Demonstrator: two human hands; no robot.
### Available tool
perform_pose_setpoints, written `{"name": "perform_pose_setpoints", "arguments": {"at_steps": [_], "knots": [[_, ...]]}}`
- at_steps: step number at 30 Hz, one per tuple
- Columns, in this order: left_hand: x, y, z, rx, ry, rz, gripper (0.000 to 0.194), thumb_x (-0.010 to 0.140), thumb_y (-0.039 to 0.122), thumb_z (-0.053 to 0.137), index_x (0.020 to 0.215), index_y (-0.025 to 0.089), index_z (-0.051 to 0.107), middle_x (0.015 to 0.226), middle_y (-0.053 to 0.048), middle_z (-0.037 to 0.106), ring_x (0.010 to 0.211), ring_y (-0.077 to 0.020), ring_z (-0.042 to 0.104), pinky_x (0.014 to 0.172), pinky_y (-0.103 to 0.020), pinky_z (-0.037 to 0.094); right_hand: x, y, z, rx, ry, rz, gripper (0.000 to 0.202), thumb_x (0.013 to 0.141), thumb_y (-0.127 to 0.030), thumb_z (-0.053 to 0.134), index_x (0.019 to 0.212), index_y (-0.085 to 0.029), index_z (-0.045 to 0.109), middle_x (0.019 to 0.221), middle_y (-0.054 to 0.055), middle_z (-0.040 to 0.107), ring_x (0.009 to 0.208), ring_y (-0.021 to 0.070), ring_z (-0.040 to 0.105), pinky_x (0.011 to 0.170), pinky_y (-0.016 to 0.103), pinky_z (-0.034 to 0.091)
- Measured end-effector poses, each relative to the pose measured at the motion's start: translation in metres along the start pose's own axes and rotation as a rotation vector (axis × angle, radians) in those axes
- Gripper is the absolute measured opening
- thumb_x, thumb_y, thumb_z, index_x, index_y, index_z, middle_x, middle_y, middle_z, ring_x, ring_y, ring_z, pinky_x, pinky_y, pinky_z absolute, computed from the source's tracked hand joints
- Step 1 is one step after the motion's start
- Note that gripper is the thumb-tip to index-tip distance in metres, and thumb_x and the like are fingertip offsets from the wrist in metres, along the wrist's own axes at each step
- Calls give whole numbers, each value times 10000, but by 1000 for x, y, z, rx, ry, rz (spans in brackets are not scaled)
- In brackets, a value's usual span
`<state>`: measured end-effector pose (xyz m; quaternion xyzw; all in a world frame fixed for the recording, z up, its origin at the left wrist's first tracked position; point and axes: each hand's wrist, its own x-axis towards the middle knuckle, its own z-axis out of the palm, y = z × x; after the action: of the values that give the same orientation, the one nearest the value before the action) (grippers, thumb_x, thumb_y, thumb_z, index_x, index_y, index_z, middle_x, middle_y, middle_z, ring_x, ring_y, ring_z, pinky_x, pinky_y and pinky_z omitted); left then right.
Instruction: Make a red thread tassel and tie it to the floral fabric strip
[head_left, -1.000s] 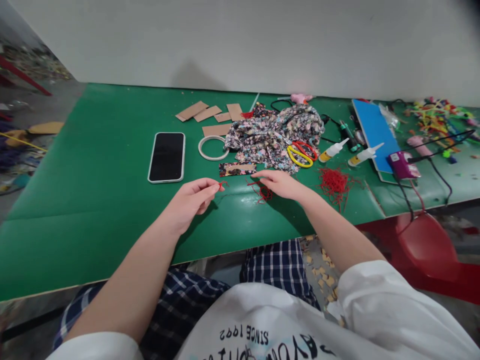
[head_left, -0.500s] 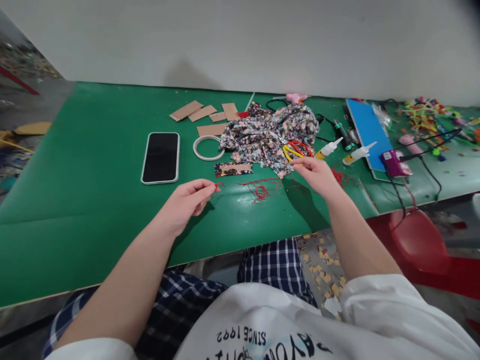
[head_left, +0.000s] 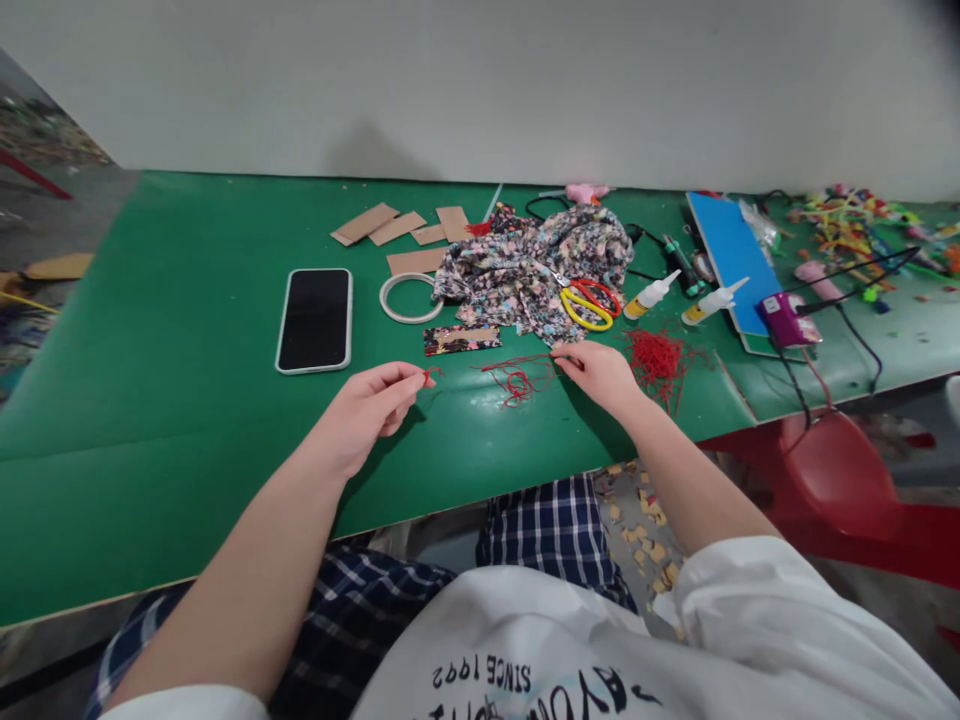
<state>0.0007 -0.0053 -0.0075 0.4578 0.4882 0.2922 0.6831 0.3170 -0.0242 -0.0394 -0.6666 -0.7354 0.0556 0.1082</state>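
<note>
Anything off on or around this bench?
Floor: tan scraps scattered beyond the bench's near edge, like dropped offcuts. On top, loose red thread lies tangled beside the right hand. No liquid spill or breakage visible.

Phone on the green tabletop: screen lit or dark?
Dark. The smartphone lies face up, and its screen shows plain black glass with no visible icons or glow.

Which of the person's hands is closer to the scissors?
Right. The right hand is just on the person's side of the scissors; the left hand is well off to their left, also on the person's side.
</note>
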Motion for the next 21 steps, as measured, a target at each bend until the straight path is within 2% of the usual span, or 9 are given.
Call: {"name": "perform_pose_setpoints", "arguments": {"at_steps": [3,7,11,16,21], "knots": [[0,0,0,0,-1,2,218,755,370,618,784,155,606,501,75,272,415,-27,213,368,-141,136,-1,-3,0,-142,12,-24,274,883,-317,421,1019,-232,643,1029,30,674,902,179,609,662,262,415],[-1,0,-1,-3,-3,5,215,751,368,619,775,155,599,508,76,268,413,-25,209,369,-140,133,0,-11,-6,-343,-45,-46,328,906,-314,351,1028,-198,632,968,66,677,820,191,621,548,272,342],[-2,1,0,-7,-6,12,224,741,372,622,775,152,595,507,79,269,410,-27,210,366,-140,131,3,-21,-10,-451,-77,-24,361,911,-275,297,976,-144,627,909,110,672,758,191,615,502,284,265],[-2,2,1,-8,-2,13,235,724,377,635,774,151,597,506,79,279,405,-27,213,364,-146,127,1,-20,-11,-466,-81,16,329,897,-270,304,943,-145,604,920,107,659,724,190,605,491,280,233],[-1,1,0,-11,-6,3,251,727,393,637,779,151,598,504,80,279,407,-25,210,368,-145,124,-3,-8,-16,-327,-75,37,220,855,-257,395,912,-182,594,939,65,660,766,184,604,521,263,286]]}}
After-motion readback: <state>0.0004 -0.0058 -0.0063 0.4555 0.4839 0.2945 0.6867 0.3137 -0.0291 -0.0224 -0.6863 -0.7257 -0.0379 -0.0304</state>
